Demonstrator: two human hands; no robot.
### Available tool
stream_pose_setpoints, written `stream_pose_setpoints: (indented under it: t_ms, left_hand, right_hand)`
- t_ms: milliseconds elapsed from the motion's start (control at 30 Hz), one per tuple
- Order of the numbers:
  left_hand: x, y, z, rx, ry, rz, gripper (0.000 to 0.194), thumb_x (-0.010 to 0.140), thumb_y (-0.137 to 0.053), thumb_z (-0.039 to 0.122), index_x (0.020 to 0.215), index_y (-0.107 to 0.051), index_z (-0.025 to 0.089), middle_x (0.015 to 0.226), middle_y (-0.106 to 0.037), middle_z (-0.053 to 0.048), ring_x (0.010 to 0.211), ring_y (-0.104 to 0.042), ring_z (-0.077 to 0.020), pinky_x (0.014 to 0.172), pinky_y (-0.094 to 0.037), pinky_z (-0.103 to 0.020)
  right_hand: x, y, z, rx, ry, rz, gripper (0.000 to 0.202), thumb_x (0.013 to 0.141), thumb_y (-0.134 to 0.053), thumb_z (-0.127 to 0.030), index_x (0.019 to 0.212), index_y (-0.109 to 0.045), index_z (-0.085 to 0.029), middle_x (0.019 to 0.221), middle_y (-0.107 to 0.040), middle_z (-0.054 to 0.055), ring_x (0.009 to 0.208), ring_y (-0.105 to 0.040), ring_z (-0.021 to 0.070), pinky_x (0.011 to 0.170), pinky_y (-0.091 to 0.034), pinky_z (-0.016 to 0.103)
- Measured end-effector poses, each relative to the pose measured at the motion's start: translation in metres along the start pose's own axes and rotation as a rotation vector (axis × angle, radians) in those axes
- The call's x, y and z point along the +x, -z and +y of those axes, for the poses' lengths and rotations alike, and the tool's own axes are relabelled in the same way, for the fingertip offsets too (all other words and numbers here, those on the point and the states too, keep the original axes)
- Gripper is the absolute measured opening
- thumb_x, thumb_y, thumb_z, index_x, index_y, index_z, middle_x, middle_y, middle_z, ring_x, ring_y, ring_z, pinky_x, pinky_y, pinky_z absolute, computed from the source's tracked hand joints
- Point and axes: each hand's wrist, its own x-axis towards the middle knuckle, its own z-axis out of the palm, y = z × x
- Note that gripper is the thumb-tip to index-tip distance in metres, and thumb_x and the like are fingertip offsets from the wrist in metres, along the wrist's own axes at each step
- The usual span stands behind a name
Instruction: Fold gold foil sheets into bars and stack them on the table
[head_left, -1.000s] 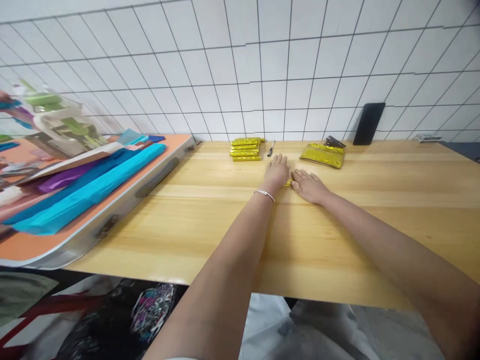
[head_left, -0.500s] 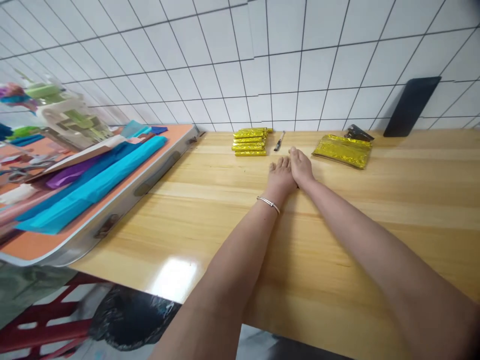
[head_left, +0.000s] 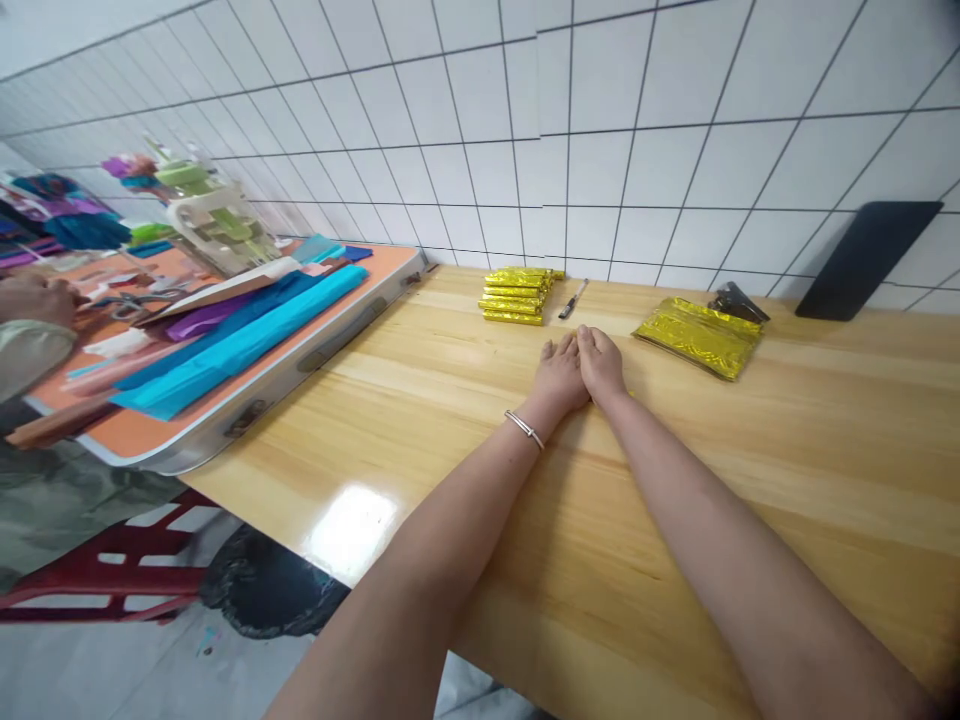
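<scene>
My left hand [head_left: 561,376], with a silver bangle on its wrist, lies palm down on the wooden table [head_left: 420,400], fingers stretched out and slightly apart. Against it rests my right hand [head_left: 602,366], its fingers extended and its inner edge touching the left. A small yellow bit shows beside the right wrist; whatever lies under the palms is hidden. Beyond the hands are a stack of gold foil rolls [head_left: 514,297] and a pen [head_left: 574,300]. A flat gold foil packet [head_left: 701,337] lies to the right, in front of a black stapler-like object [head_left: 739,301].
A black panel [head_left: 868,260] leans on the tiled wall. At left, an orange-topped case [head_left: 300,350] bears blue and purple paper rolls, scissors [head_left: 139,300] and a green-and-white holder [head_left: 221,215]. Another person's hand [head_left: 34,298] is beside it. A black bag [head_left: 270,585] hangs below, near a red stool [head_left: 112,575].
The view has swung left and tilted, bringing another person's hand into sight. My hands stay together at nearly the same place on the table, and a yellow bit now shows by the right wrist.
</scene>
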Motion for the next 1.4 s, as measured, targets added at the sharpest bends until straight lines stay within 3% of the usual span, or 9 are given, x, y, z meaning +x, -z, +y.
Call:
stream_pose_setpoints:
  t_ms: [167,367,567,733,867,1067,1233,1400]
  left_hand:
    - [-0.001,-0.001,-0.001,-0.003,-0.004,0.022,0.054,0.087,-0.035,0.031,0.139,-0.030,0.015,0.143,-0.032,-0.011,0.135,-0.017,-0.0250,0.111,-0.004,-0.045]
    - [-0.002,-0.003,-0.003,-0.064,-0.041,0.050,0.053,0.086,-0.036,0.030,0.136,-0.036,0.011,0.140,-0.037,-0.014,0.135,-0.017,-0.0270,0.111,-0.004,-0.047]
    - [-0.001,0.008,-0.002,-0.102,-0.027,-0.073,0.059,0.084,-0.038,0.034,0.138,-0.032,0.014,0.144,-0.030,-0.012,0.137,-0.011,-0.0277,0.110,-0.006,-0.051]
    - [-0.003,0.012,-0.006,-0.128,-0.076,-0.091,0.061,0.084,-0.037,0.035,0.141,-0.027,0.015,0.145,-0.027,-0.014,0.137,-0.012,-0.0294,0.108,-0.010,-0.055]
    - [-0.003,0.008,-0.008,-0.138,-0.091,-0.099,0.055,0.087,-0.032,0.032,0.139,-0.029,0.017,0.147,-0.023,-0.014,0.137,-0.012,-0.0295,0.106,-0.008,-0.058]
    - [-0.002,0.001,-0.008,-0.155,-0.094,-0.087,0.054,0.091,-0.021,0.040,0.137,-0.032,0.015,0.148,-0.020,-0.013,0.137,-0.010,-0.0294,0.106,-0.003,-0.057]
    - [-0.002,-0.002,-0.010,-0.142,-0.095,-0.092,0.052,0.092,-0.018,0.040,0.137,-0.032,0.017,0.149,-0.020,-0.011,0.137,-0.009,-0.0288,0.107,-0.004,-0.056]
    - [-0.009,0.000,-0.015,-0.118,-0.087,-0.090,0.048,0.093,-0.019,0.032,0.137,-0.031,0.019,0.148,-0.021,-0.010,0.136,-0.011,-0.0276,0.106,-0.007,-0.056]
  right_hand:
    - [0.000,-0.002,0.004,0.006,0.038,-0.045,0.029,0.085,-0.038,-0.038,0.077,-0.058,-0.020,0.079,-0.064,0.003,0.076,-0.056,0.0183,0.072,-0.043,0.029]
    - [-0.004,-0.005,0.006,-0.043,0.020,-0.014,0.026,0.083,-0.040,-0.034,0.084,-0.062,-0.021,0.090,-0.066,0.002,0.084,-0.058,0.0179,0.077,-0.043,0.030]
    - [-0.009,0.000,-0.007,-0.176,-0.018,0.036,0.028,0.084,-0.039,-0.032,0.088,-0.064,-0.020,0.095,-0.067,0.004,0.089,-0.058,0.0190,0.081,-0.044,0.032]
    - [-0.016,0.006,-0.016,-0.307,-0.039,0.042,0.032,0.088,-0.036,-0.034,0.088,-0.065,-0.022,0.094,-0.068,0.005,0.090,-0.059,0.0197,0.083,-0.043,0.032]
    - [-0.025,0.017,-0.014,-0.399,-0.042,0.017,0.032,0.089,-0.035,-0.032,0.092,-0.065,-0.023,0.096,-0.068,0.006,0.091,-0.058,0.0200,0.084,-0.043,0.033]
    - [-0.030,0.033,-0.009,-0.530,-0.032,-0.055,0.033,0.086,-0.036,-0.015,0.109,-0.060,-0.018,0.109,-0.063,0.007,0.101,-0.054,0.0177,0.090,-0.039,0.032]
    - [-0.028,0.028,-0.010,-0.624,-0.007,-0.164,0.030,0.083,-0.046,-0.014,0.109,-0.060,-0.015,0.111,-0.062,0.009,0.104,-0.052,0.0188,0.093,-0.035,0.031]
    - [-0.035,0.019,-0.013,-0.732,-0.002,-0.174,0.024,0.089,-0.047,-0.023,0.108,-0.058,-0.015,0.113,-0.059,0.010,0.107,-0.050,0.0193,0.093,-0.038,0.034]
